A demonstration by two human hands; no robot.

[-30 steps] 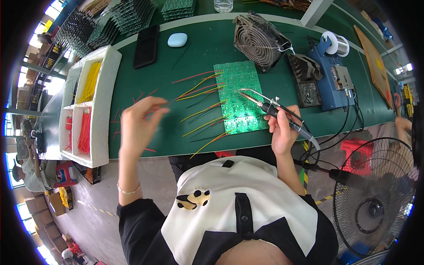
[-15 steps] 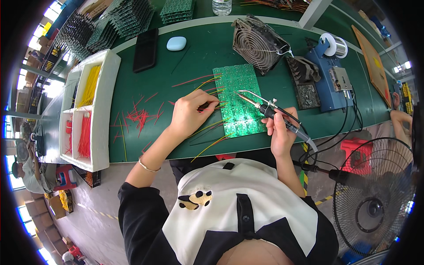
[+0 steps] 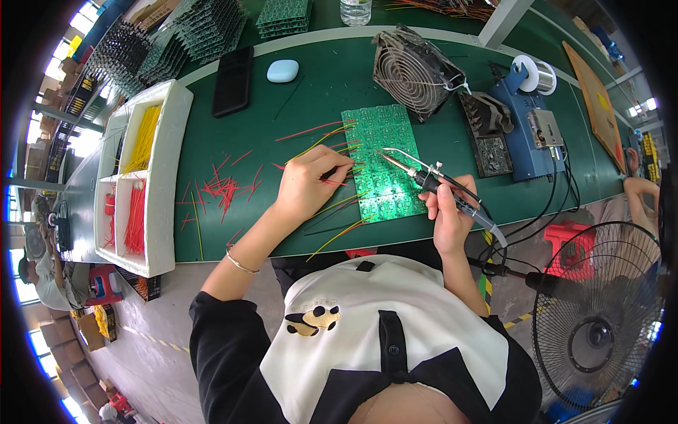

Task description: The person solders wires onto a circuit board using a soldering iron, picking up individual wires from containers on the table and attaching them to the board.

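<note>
A green circuit board panel [image 3: 390, 187] lies on the green table in front of me, with red, yellow and dark wires running out from its left edge. My left hand [image 3: 311, 178] is at that edge, thumb and forefinger pinched on a red wire [image 3: 335, 183]. In my right hand [image 3: 450, 215] is a soldering iron [image 3: 428, 181] with a thin metal tube along it. Its tip points left and is over the board; whether it touches cannot be made out. Loose red wires [image 3: 222, 189] are scattered left of my left hand.
A white foam box [image 3: 164, 177] with yellow and red wires stands at left. Beyond the board are a black phone [image 3: 233, 81], a pale blue case [image 3: 282, 71] and a small fan [image 3: 409, 71]. A blue solder feeder [image 3: 519, 127] with a spool sits right; a floor fan [image 3: 600, 332] stands nearby.
My left hand has shifted slightly right and down, and the red wire in it lies at a different angle. The soldering iron's tip has moved slightly down. The board has shifted very little.
</note>
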